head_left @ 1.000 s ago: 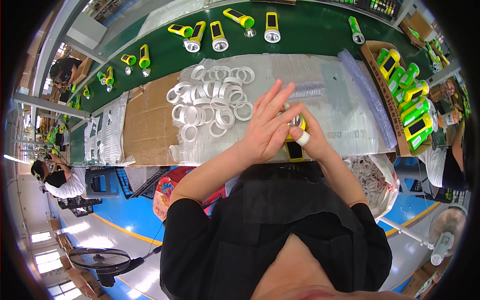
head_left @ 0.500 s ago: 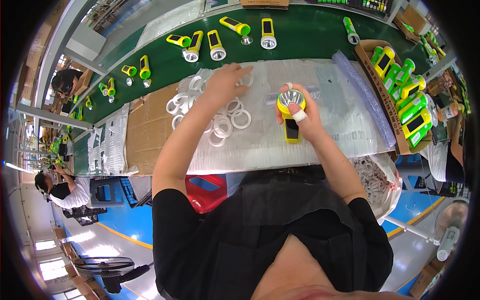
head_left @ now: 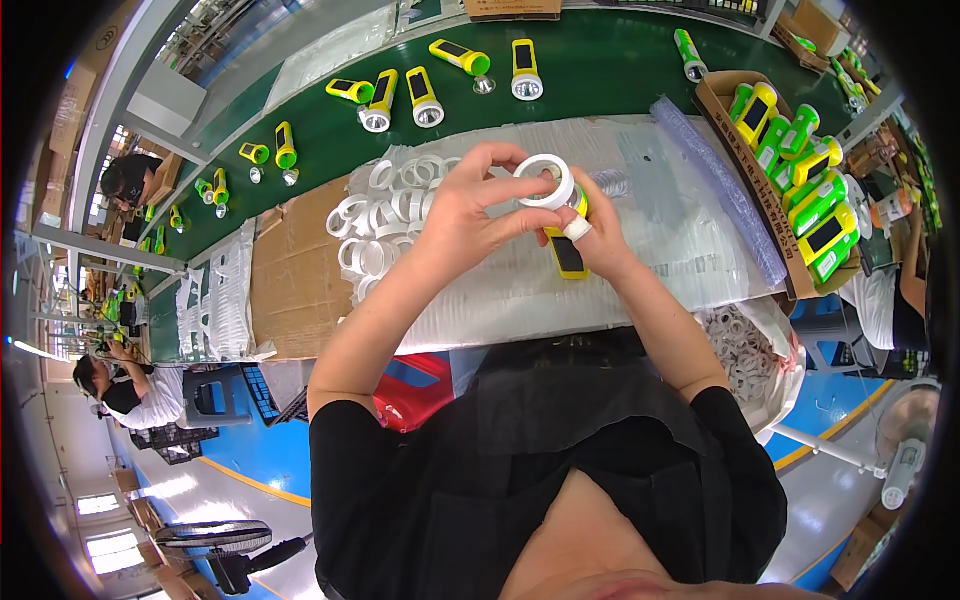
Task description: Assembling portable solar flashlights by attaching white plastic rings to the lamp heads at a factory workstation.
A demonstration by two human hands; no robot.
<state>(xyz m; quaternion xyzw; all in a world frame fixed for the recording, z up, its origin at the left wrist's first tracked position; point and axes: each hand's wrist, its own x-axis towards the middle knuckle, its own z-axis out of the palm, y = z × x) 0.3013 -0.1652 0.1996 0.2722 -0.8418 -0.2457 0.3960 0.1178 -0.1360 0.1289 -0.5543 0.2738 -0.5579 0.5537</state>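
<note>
Between the fingers and thumb of my left hand [head_left: 483, 203] is a white plastic ring [head_left: 543, 182], held over the head of a yellow flashlight. My right hand [head_left: 603, 232] grips that flashlight [head_left: 570, 258], its dark panel facing up and its handle pointing toward me. The ring and fingers mostly hide the flashlight's head, so I cannot tell whether the ring touches it. White wraps cover parts of my right fingers. Left of my hands lies a loose pile of white rings [head_left: 385, 215] on the plastic-covered worktop [head_left: 480, 305].
Clear round discs [head_left: 612, 183] lie behind my right hand. A roll of bubble wrap [head_left: 722, 195] and a carton of green and yellow flashlights [head_left: 790, 285] stand at the right. More flashlights [head_left: 425, 98] line the green belt [head_left: 630, 60]. A bag of rings [head_left: 745, 350] hangs below the edge.
My left hand has come right from the ring pile, bringing a white ring over the flashlight's head. My right hand still holds the flashlight, slightly shifted left.
</note>
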